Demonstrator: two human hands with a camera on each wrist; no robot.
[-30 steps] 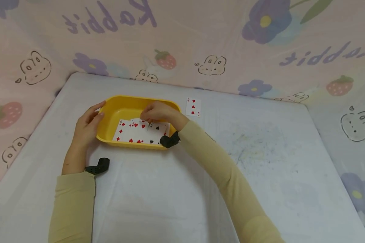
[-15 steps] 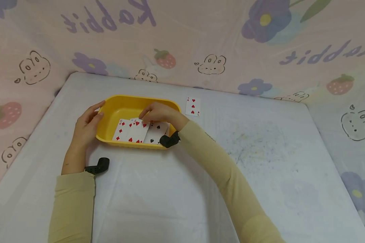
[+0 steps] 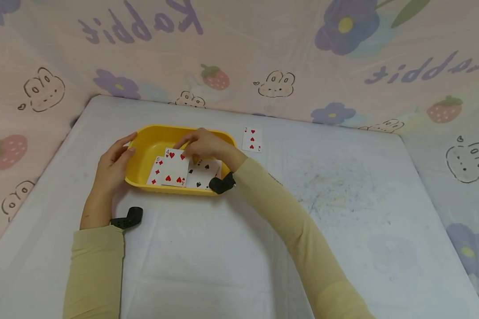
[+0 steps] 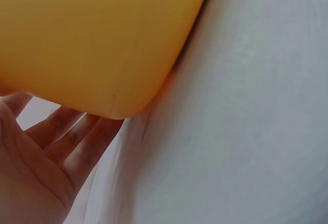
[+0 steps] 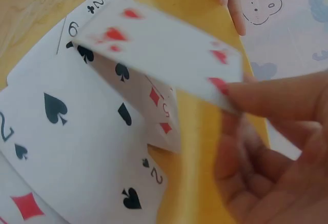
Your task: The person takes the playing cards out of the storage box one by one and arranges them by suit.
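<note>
Inside the tub (image 3: 143, 148), the right grip (image 3: 208, 145) pinches card "4" (image 3: 175, 169).

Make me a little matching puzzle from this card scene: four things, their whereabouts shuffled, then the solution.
1. Three of hearts
2. Left hand
3. Four of hearts
4. Two of spades

A. Pinched by the right hand
B. Lying in the yellow tub, held by neither hand
C. On the table, beyond the tub's rim
D. Touching the tub's outer wall

Pairs: 1-C, 2-D, 3-A, 4-B
</note>
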